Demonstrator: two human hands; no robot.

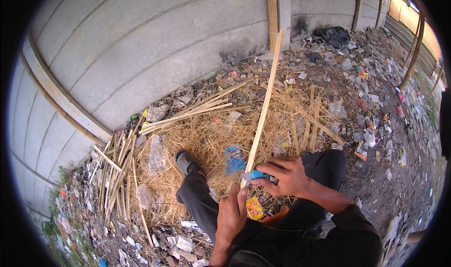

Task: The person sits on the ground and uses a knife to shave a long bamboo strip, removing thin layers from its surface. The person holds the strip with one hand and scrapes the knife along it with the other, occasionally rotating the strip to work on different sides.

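Observation:
A long pale strip of split wood or bamboo (264,112) slants up and away from my lap toward the wall. My left hand (231,214) is closed round its near end, thumb pointing along it. Just beyond that thumb, my right hand (284,176) grips a knife by its blue handle (260,174). The knife's short metal blade (247,176) lies against the strip near its lower end. My fingers cover most of the handle.
Pale shavings (202,145) cover the ground around my shoe (187,161). Cut strips lie in a pile (117,173) at left and a bundle (192,112) ahead. A concrete panel wall (164,41) stands beyond. Litter (371,135) spreads to the right.

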